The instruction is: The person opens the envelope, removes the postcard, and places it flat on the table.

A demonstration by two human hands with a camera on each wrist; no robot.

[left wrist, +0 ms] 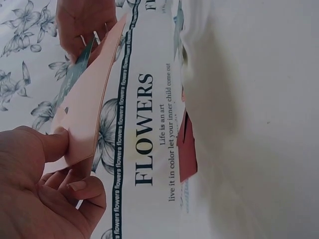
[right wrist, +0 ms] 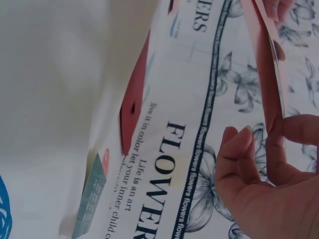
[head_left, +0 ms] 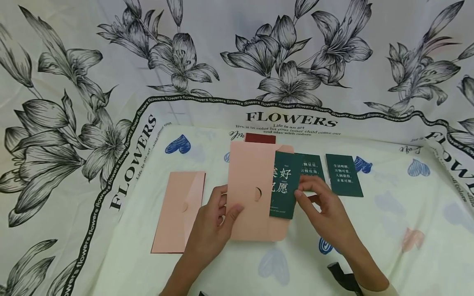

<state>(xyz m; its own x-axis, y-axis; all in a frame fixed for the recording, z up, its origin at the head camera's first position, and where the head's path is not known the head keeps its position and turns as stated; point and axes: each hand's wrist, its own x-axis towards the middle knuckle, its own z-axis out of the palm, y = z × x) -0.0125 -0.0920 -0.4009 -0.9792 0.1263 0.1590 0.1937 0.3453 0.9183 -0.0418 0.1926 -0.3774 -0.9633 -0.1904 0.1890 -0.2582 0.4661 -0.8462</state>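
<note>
My left hand [head_left: 212, 226] grips a pink envelope [head_left: 248, 181] by its left side, thumb across the front and fingers behind. A dark green card [head_left: 283, 205] with white Chinese characters lies partly inside the envelope, its right part sticking out over the open flap. At the card's right edge, my right hand [head_left: 329, 209] pinches it between thumb and index finger. The left wrist view shows the envelope [left wrist: 92, 104] held tilted up above the cloth, with the green card [left wrist: 75, 79] leaning out of its far side.
A second pink envelope [head_left: 174, 218] lies at the left. Behind the held envelope, a dark red piece [head_left: 260, 138] shows. To the right lie two more green cards, one partly covered [head_left: 312, 162] and one in full view [head_left: 344, 176]. A flower-printed cloth [head_left: 222, 271] spreads beneath.
</note>
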